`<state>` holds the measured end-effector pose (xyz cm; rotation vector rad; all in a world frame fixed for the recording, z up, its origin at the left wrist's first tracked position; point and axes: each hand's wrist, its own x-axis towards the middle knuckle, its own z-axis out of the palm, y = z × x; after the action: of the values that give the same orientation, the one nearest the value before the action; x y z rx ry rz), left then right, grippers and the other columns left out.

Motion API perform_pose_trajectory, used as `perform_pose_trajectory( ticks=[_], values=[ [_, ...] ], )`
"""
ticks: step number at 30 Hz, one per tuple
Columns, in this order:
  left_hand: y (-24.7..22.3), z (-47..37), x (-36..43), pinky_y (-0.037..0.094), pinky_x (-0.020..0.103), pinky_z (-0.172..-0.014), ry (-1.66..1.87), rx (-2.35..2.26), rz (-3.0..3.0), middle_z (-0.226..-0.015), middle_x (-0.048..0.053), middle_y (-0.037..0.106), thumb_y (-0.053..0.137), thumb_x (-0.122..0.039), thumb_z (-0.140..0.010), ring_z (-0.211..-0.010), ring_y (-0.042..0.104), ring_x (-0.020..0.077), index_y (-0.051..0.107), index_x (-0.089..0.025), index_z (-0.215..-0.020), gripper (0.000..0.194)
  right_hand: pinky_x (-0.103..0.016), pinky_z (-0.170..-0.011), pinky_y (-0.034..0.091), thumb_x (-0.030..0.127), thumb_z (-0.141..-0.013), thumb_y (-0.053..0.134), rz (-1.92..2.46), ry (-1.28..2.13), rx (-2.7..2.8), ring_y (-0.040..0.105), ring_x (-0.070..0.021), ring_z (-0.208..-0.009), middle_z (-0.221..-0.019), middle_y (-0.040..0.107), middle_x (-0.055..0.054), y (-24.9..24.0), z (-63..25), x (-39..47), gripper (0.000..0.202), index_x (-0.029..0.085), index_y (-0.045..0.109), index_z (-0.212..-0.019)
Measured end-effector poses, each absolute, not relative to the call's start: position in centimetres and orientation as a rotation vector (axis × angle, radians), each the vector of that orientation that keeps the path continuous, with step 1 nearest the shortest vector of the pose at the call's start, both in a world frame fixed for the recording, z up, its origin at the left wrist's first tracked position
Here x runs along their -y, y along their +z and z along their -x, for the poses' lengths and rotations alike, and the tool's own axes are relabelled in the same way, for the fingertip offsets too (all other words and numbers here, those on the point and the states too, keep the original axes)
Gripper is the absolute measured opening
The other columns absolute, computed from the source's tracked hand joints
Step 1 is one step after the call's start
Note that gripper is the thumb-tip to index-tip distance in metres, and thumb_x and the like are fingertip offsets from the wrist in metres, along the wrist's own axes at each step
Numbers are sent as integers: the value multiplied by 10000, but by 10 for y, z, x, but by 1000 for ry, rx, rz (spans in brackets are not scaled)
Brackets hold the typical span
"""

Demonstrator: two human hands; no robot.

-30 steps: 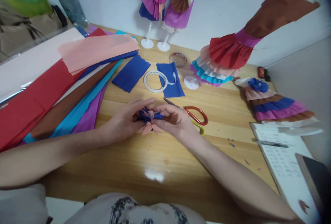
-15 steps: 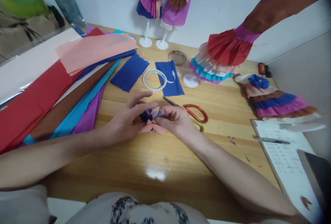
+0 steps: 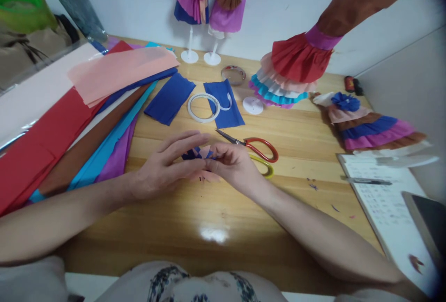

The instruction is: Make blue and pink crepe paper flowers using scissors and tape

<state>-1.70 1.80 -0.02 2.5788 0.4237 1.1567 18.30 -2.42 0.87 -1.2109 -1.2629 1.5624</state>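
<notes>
A small paper flower [image 3: 196, 154] with blue and peach petals is between my two hands, above the table in the middle of the view. My right hand [image 3: 232, 164] pinches it from the right, thumb against fingers. From the left, my left hand [image 3: 170, 162] reaches over the flower with its fingers long and close together, the lowest one meeting my right fingertips. Part of the flower, including its left side, is covered by my left hand. Just beyond my right hand lie scissors [image 3: 261, 148] with one red and one yellow-green handle, blades pointing left.
Behind are two blue paper pieces [image 3: 169, 100], a white tape roll [image 3: 204, 108] and a clear tape roll [image 3: 233, 75]. Folded coloured paper [image 3: 83, 125] covers the left. Paper dresses [image 3: 299, 67] stand at the back; another dress [image 3: 376, 130] lies right, near a notebook [image 3: 372, 200] and pen.
My left hand has moved right and its fingers have drawn together over the flower, hiding more of it. My right hand keeps its pinch. The whole view has shifted slightly.
</notes>
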Motion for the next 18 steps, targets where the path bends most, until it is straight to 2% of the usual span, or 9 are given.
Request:
perform_pose_trajectory(
  ticks=[3,8,12,18],
  values=[
    [1,21,-20,503,389,-1058,1102,-341,-2649,-1334,65,615,643,-148,-869,-1334,493,228,686,-280,-1070,244,-313,-641,524,379,-772,698,1220,1507,1312,630,-164,-664,-700,670,-11,9,-183,25,205,206,613,-703],
    [2,25,-20,504,415,-1055,1085,-315,-2675,-1283,72,661,651,-129,-857,-1316,513,247,698,-258,-1034,224,-313,-662,506,304,-770,647,1243,1437,1355,624,-164,-696,-735,675,-23,11,-184,24,123,189,633,-729],
    [1,24,-17,529,442,-1014,1024,-487,-2594,-1190,52,711,691,-141,-823,-1237,579,259,719,-267,-932,169,-306,-647,490,295,-777,632,1234,1430,1358,610,-156,-669,-733,676,-19,13,-184,25,114,191,631,-731],
    [-7,20,-15,540,397,-1001,1091,-524,-2648,-1213,61,689,696,-145,-819,-1242,581,245,676,-243,-924,145,-269,-573,459,284,-783,659,1264,1387,1423,572,-141,-606,-654,634,4,11,-181,28,120,195,604,-725]
  ],
)
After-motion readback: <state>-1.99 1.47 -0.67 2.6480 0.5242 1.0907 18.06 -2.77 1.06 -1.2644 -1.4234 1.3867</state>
